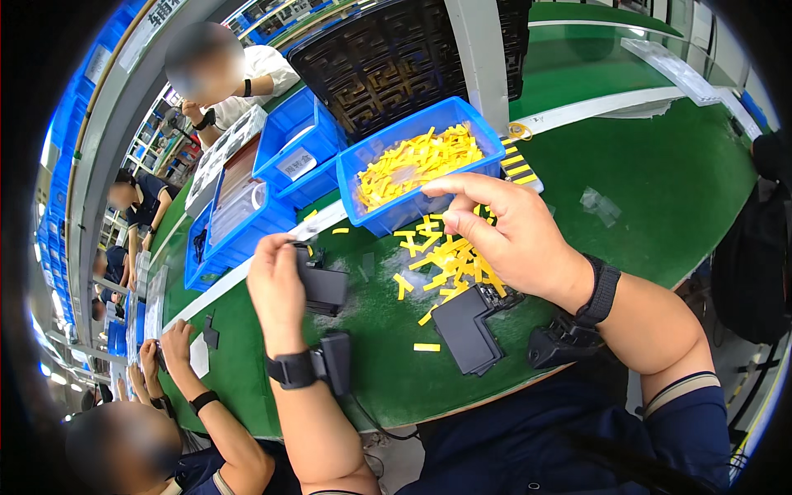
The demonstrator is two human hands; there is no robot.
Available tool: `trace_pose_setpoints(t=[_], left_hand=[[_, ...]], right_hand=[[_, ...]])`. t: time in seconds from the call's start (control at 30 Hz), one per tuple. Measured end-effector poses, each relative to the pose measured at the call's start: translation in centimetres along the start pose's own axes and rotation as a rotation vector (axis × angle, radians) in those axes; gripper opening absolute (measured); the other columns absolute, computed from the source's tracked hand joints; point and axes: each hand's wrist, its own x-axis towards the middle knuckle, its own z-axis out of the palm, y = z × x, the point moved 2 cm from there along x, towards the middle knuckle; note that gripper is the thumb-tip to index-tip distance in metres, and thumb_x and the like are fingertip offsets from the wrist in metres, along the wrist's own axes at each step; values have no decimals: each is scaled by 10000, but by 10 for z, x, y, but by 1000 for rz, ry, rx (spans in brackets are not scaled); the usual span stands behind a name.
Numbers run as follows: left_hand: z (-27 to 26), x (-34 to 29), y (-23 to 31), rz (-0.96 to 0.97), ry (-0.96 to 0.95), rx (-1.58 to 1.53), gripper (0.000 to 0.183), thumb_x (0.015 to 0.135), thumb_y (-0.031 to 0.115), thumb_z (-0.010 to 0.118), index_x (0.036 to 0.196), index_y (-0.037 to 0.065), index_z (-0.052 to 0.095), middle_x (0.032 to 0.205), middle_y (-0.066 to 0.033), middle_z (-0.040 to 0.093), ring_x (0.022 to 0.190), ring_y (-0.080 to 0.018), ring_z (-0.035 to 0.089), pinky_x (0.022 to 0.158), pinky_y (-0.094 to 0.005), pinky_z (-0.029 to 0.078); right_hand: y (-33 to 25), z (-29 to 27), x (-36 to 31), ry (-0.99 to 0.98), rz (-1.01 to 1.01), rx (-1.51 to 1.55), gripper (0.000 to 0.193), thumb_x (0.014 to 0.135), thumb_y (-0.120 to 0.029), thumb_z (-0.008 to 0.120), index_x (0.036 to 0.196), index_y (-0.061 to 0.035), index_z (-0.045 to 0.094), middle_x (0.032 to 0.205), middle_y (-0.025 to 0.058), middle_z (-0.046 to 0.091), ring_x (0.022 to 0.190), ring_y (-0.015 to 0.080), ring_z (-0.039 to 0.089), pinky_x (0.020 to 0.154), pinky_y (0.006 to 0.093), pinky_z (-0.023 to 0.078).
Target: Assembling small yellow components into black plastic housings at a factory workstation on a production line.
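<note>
My left hand is closed at the left end of a pile of flat black plastic parts. Its fingertips are pressed together, and what they hold, if anything, is hidden. My right hand hovers over a heap of yellow strips, just in front of the blue bin. A gap shows between its thumb and index finger, and I see nothing between them. The bin holds many more yellow strips. Nearer to me, an L-shaped stack of black plastic parts lies beside the heap, below my right hand.
Further blue bins stand at the back left, near a grey post. Clear film scraps lie on the green table. A co-worker's arms reach onto the table at my left; another person sits across.
</note>
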Motion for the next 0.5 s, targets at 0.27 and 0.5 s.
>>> trace_pose_setpoints(t=[0.27,0.5], left_hand=[[19,-23,44,150,-54,296,364,788,181,634,1094,-8,581,960,-139,633,860,-209,611,764,-316,474],[66,-51,57,176,-438,-33,120,794,23,600,910,-2,617,800,-44,621,696,-85,576,605,-221,461]], right_hand=[[3,5,-5,-141,29,12,392,778,-39,569,1167,-31,516,711,105,594,658,244,588,635,345,468],[-1,-7,5,-218,-37,-172,314,743,-39,591,1056,-22,588,749,128,620,697,266,608,649,350,482]])
